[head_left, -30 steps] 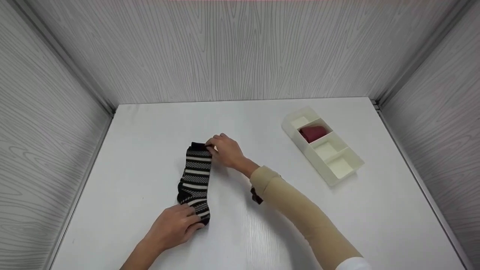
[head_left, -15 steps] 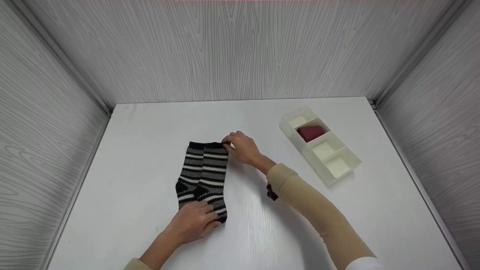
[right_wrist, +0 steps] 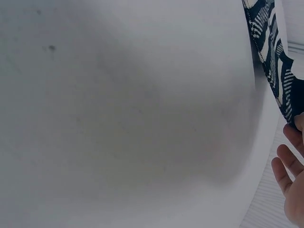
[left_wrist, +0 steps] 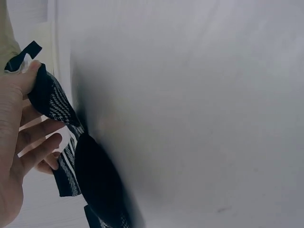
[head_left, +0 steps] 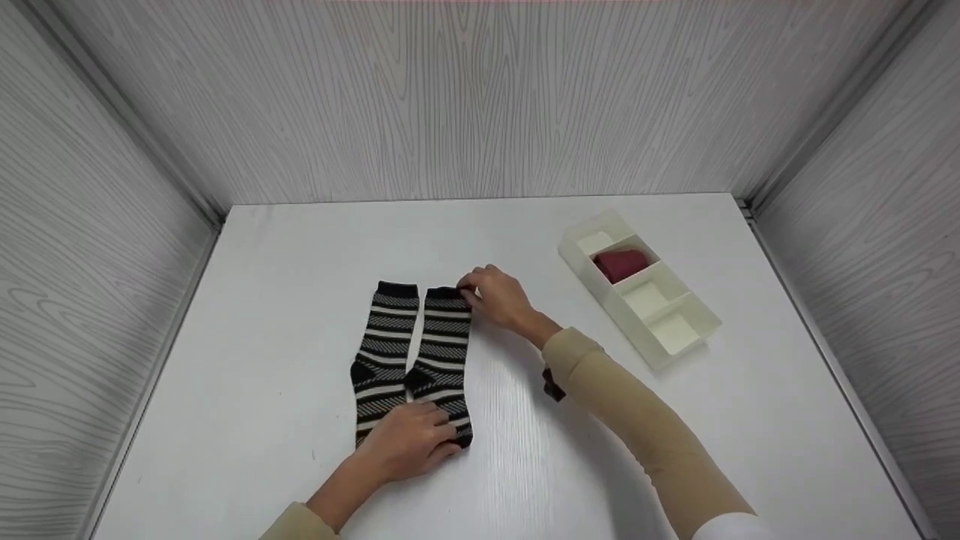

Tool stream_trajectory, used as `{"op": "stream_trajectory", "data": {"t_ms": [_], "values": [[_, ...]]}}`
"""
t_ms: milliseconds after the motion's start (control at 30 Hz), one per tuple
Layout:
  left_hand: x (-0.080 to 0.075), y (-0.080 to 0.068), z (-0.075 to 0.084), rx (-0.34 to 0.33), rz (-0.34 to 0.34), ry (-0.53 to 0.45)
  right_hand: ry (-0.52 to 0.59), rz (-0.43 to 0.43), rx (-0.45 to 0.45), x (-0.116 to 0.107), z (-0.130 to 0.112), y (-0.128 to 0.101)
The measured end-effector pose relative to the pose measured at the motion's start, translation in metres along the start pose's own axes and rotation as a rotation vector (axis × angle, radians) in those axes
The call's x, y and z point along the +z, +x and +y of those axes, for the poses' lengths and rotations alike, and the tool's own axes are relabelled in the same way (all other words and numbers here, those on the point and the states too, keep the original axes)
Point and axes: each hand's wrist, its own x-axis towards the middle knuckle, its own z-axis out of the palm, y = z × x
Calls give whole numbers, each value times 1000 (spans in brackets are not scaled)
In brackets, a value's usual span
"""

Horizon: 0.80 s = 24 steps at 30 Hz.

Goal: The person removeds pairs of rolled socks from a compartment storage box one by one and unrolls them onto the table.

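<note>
Two striped black, grey and white socks lie side by side on the white table in the head view, with a narrow gap between their upper parts. The right sock (head_left: 445,345) is pinched at its cuff by my right hand (head_left: 501,298), and its toe is held between thumb and fingers of my left hand (head_left: 411,442). That same left hand covers part of the left sock's (head_left: 386,330) foot. In the left wrist view, the thumb of the left hand (left_wrist: 12,123) presses on the dark toe. The right hand (right_wrist: 296,199) pinches the dark cuff in the right wrist view.
A pale four-section tray (head_left: 637,322) stands at an angle on the right of the table (head_left: 262,330). One section holds a rolled maroon cloth item (head_left: 621,265). Patterned grey walls (head_left: 480,105) enclose the back and sides.
Both hands have moved right with the right sock, drawing it off the left sock that it lay over. The left sock now shows beside it.
</note>
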Motion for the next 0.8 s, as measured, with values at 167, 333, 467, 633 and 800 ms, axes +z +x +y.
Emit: {"op": "stream_trajectory", "data": {"t_ms": [167,333,467,633,800], "values": [[6,-2,1,-14,-22,-28,-18,-18,-5,6,3,0],[8,-3,2,-39,-62,-44,-42,-22,-9,12,9,-1],[7,-4,5,-53,-85,-51,-55,-35,-1,16,12,-2],[4,-2,4,-59,-88,-46,-71,-28,17,14,15,-4],[1,6,-2,-56,-70,-23,-100,-27,15,1,18,-7]]}}
